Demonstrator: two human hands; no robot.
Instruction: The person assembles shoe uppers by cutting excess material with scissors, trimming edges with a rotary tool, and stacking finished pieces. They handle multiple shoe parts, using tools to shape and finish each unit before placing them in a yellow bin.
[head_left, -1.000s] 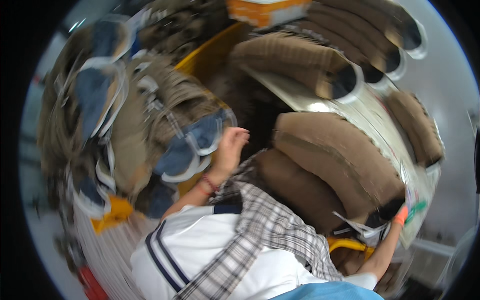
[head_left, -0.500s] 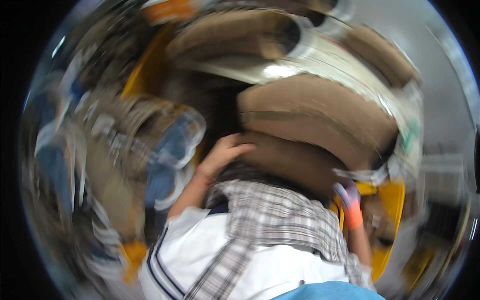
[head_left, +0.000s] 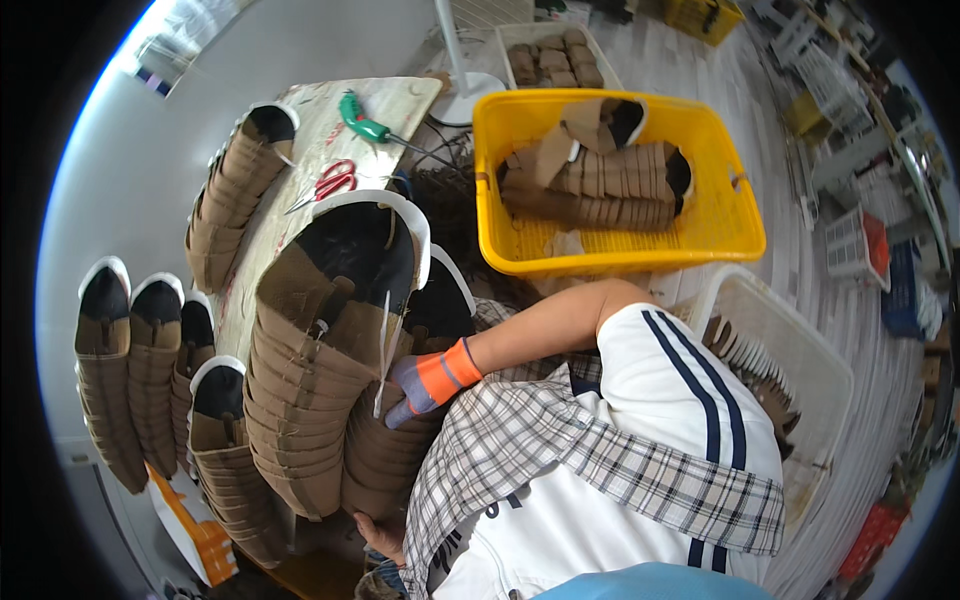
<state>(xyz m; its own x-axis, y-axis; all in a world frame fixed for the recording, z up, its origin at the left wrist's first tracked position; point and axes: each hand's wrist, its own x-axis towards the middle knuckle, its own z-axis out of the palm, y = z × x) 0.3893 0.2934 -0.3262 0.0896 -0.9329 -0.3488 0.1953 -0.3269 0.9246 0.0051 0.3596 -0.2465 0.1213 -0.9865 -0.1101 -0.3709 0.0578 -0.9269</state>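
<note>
The gloved right hand (head_left: pixel 432 383) lies against the side of a stack of brown shoe pieces (head_left: pixel 383 460); its fingers are bent, but I cannot tell whether they pinch it or the white strip (head_left: pixel 384 345) just beside them. The stack's long axis runs steeply, the white-rimmed open end up and rightward, the other end down near the bare left hand (head_left: pixel 380 540). These fingers show only partly, so their grip is unclear. A larger stack (head_left: pixel 305 410) partly covers the first; plaid cloth (head_left: pixel 500 440) hides the left wrist.

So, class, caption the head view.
Gloved right hand and bare left hand at nested brown shoe uppers, red-handled scissors nearby.
</note>
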